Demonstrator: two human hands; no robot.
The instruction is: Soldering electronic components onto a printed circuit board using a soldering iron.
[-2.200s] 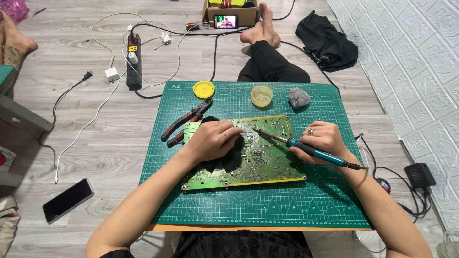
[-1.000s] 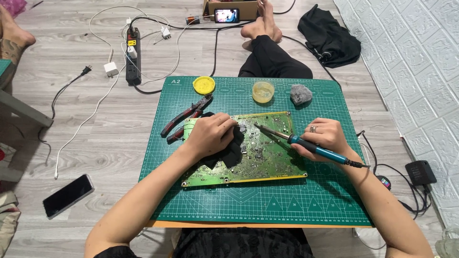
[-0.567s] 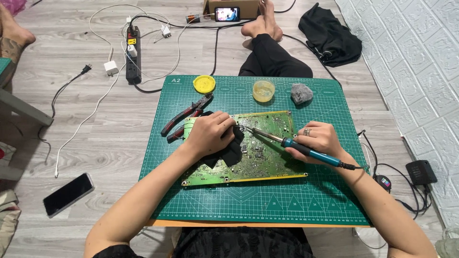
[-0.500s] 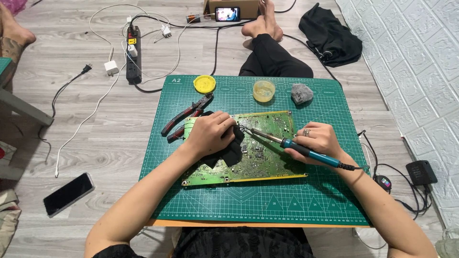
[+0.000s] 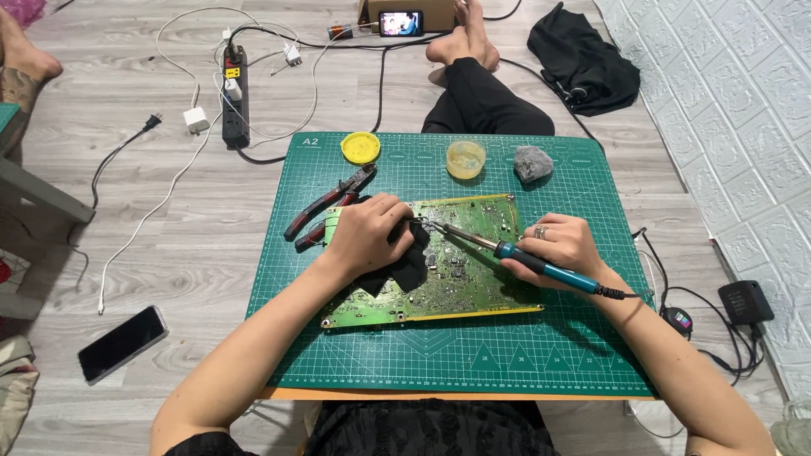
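Observation:
A green circuit board (image 5: 460,283) lies on a green cutting mat (image 5: 439,355). My left hand (image 5: 367,236) rests on the board's left part, fingers curled over a black component, close to the iron's tip. My right hand (image 5: 562,249) grips a blue-handled soldering iron (image 5: 541,268). Its metal tip points left and touches the board near my left fingertips.
Red-handled pliers (image 5: 325,207), a yellow lid (image 5: 361,148), a small yellowish pot (image 5: 465,158) and a grey wool ball (image 5: 534,162) lie on the mat's far side. A power strip (image 5: 235,97), a phone (image 5: 122,344), a black bag (image 5: 583,59) and cables are on the floor.
The soldering iron's tip has moved left along the board toward my left fingers. My left hand has stayed on the board.

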